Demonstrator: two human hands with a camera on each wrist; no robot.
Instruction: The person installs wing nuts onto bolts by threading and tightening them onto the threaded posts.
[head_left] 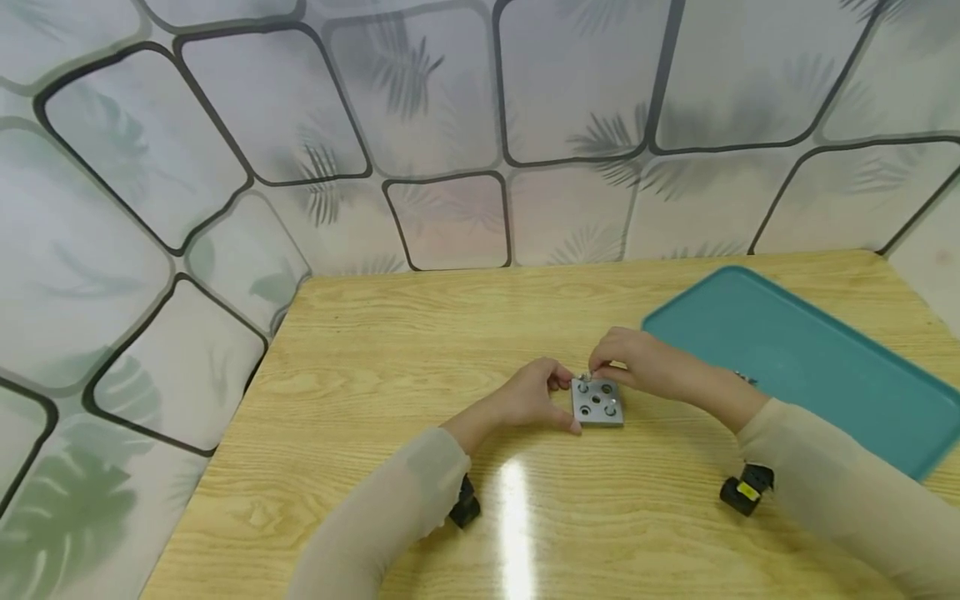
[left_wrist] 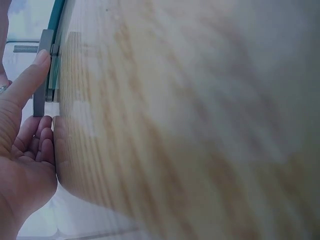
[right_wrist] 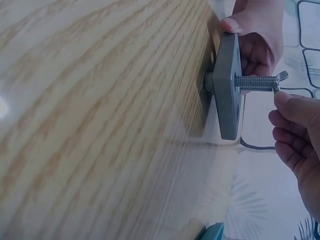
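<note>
Left hand [head_left: 534, 396]: fingers grip square grey metal plate [right_wrist: 227, 102]
Right hand [head_left: 637, 360]: fingertips pinch silver metal wing nut [right_wrist: 283, 76]
Silver threaded metal bolt [right_wrist: 255, 83]: below right fingertips

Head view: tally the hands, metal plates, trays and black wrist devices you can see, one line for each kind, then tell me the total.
Hands: 2, the left hand and the right hand
Metal plate: 1
Blue-green tray: 1
Black wrist devices: 2
Total: 6
</note>
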